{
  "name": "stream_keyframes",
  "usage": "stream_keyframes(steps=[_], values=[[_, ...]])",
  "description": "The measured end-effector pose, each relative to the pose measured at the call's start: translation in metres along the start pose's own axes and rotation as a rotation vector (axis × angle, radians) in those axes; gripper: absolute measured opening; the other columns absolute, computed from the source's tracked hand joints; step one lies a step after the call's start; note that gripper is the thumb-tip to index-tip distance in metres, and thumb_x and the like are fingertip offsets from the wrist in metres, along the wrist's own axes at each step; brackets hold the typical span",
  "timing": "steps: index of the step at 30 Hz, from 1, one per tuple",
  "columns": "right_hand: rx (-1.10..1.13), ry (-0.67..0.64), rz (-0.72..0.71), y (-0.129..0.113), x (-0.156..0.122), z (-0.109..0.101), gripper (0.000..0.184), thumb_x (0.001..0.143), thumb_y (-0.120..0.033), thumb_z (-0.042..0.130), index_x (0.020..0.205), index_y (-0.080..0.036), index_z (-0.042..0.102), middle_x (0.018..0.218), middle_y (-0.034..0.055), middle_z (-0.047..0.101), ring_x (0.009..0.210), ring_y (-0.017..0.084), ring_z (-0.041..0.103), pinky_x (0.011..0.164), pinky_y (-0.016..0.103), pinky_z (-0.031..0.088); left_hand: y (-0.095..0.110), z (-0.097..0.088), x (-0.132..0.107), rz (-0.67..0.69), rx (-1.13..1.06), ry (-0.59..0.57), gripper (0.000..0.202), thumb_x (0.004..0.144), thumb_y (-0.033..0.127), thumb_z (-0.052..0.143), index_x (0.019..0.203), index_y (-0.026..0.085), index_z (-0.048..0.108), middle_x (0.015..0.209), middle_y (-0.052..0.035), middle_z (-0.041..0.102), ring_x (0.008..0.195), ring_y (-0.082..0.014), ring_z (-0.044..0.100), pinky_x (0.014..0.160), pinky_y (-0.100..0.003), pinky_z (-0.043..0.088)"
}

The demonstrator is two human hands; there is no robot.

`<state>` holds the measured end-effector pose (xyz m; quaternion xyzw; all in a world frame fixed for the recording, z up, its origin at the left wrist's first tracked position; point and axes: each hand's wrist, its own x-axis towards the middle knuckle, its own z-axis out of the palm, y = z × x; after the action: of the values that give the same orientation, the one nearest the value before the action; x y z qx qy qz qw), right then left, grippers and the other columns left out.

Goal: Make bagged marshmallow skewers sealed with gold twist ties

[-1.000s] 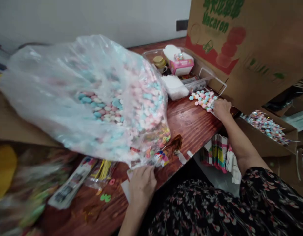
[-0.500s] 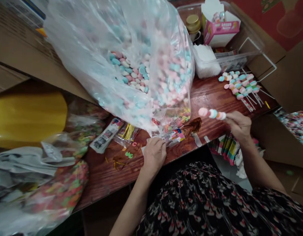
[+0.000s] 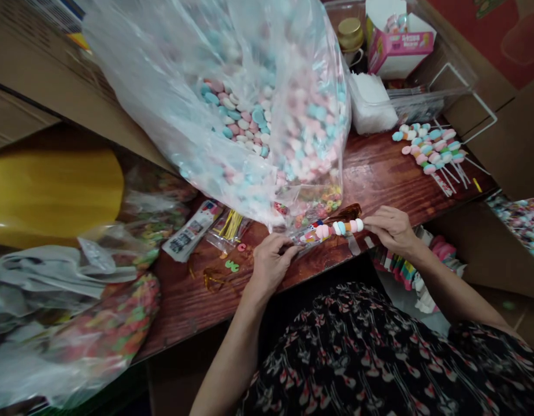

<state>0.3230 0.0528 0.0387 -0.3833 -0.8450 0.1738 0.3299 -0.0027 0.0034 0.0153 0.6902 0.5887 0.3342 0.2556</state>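
My right hand (image 3: 393, 230) pinches the stick end of a candy skewer (image 3: 340, 227), strung with pink, white and blue sweets. The skewer lies almost level, its far end pointing at my left hand (image 3: 272, 260). That hand is closed on the edge of a clear printed plastic wrapper (image 3: 309, 244) at the table's front. The skewer's tip is over or just inside the wrapper's mouth; I cannot tell which. Right behind them stands a big clear bag of pastel candies (image 3: 245, 124). A bunch of brown-gold ties (image 3: 350, 212) lies just behind the skewer.
Finished-looking candy skewers (image 3: 436, 149) lie in a pile at the right of the wooden table (image 3: 375, 167). A stack of printed wrappers (image 3: 191, 231), yellow ties (image 3: 233, 225) and loose candy rings (image 3: 232, 266) are at left. A clear plastic bin (image 3: 455, 75) stands at the back right.
My right hand has brought the candy skewer left and down to the wrapper by my left hand. The left hand's thumb and fingers have shifted at the wrapper's edge.
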Motion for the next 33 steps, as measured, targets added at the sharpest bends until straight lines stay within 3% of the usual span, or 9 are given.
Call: stream_keyframes(steps=[8, 15, 25, 27, 31, 33], values=[[-0.24, -0.092, -0.102, -0.006, 0.003, -0.006, 0.02, 0.091, -0.018, 0.052, 0.095, -0.019, 0.072, 0.078, 0.0034, 0.07, 0.07, 0.015, 0.053, 0.068, 0.03, 0.038, -0.002, 0.0, -0.001, 0.041, 0.032, -0.019, 0.017, 0.083, 0.033, 0.067, 0.074, 0.019, 0.067, 0.073, -0.0024, 0.066, 0.072, -0.0153, 0.06, 0.068, -0.027, 0.046], [-0.507, -0.145, -0.245, -0.027, 0.019, -0.016, 0.022, 0.088, -0.015, 0.052, 0.093, -0.022, 0.071, 0.072, 0.0018, 0.065, 0.071, 0.016, 0.046, 0.064, 0.031, 0.028, -0.004, 0.001, -0.001, 0.119, 0.085, -0.032, 0.015, 0.085, 0.03, 0.065, 0.076, 0.018, 0.065, 0.077, -0.0038, 0.066, 0.076, -0.0166, 0.061, 0.07, -0.028, 0.046], [-0.546, -0.155, -0.486, -0.052, 0.041, 0.008, 0.018, 0.092, -0.018, 0.049, 0.091, -0.017, 0.067, 0.069, 0.0019, 0.058, 0.069, 0.015, 0.04, 0.064, 0.032, 0.024, -0.01, 0.004, -0.004, 0.197, 0.082, -0.042, 0.009, 0.086, 0.025, 0.062, 0.082, 0.018, 0.066, 0.081, -0.0045, 0.066, 0.08, -0.018, 0.06, 0.073, -0.031, 0.047], [-0.555, -0.145, -0.486, -0.053, 0.044, 0.008, 0.018, 0.092, -0.018, 0.05, 0.091, -0.017, 0.067, 0.069, 0.0015, 0.059, 0.069, 0.015, 0.041, 0.065, 0.032, 0.025, -0.01, 0.005, -0.005, 0.182, 0.088, -0.04, 0.011, 0.085, 0.026, 0.063, 0.092, 0.019, 0.067, 0.087, -0.0051, 0.066, 0.083, -0.0188, 0.061, 0.076, -0.032, 0.048], [-0.512, -0.129, -0.464, -0.054, 0.047, 0.003, 0.019, 0.092, -0.016, 0.048, 0.092, -0.018, 0.066, 0.07, 0.0007, 0.06, 0.07, 0.014, 0.043, 0.067, 0.032, 0.028, -0.003, 0.004, -0.003, 0.219, 0.178, -0.061, 0.044, 0.082, 0.031, 0.067, 0.125, 0.02, 0.06, 0.11, -0.0103, 0.062, 0.1, -0.0244, 0.057, 0.086, -0.038, 0.047], [-0.487, -0.127, -0.474, -0.054, 0.045, 0.002, 0.019, 0.092, -0.016, 0.047, 0.093, -0.018, 0.066, 0.07, 0.0006, 0.06, 0.069, 0.014, 0.044, 0.067, 0.032, 0.028, 0.004, 0.002, 0.001, 0.26, 0.248, -0.123, 0.046, 0.083, 0.033, 0.066, 0.126, 0.02, 0.06, 0.115, -0.0121, 0.059, 0.105, -0.0278, 0.052, 0.089, -0.042, 0.045]])
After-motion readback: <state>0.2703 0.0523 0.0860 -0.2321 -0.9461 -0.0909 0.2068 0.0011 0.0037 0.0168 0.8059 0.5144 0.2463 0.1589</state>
